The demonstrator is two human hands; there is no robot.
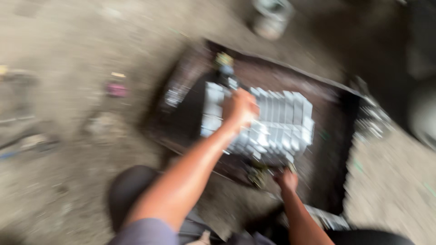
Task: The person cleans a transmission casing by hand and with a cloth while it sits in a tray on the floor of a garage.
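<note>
We're looking down through heavy blur at a finned metal block (272, 127) lying in a dark shallow tray (336, 136) on the dirt floor (68, 172). Its long side runs left to right, just ahead of us. Our left hand (240, 108) rests on top of it, fingers curled over the upper edge. Our right hand (286, 179) touches the near lower edge, but whether that grip is closed we cannot tell. A grey can (271, 18) stands well beyond the tray.
</note>
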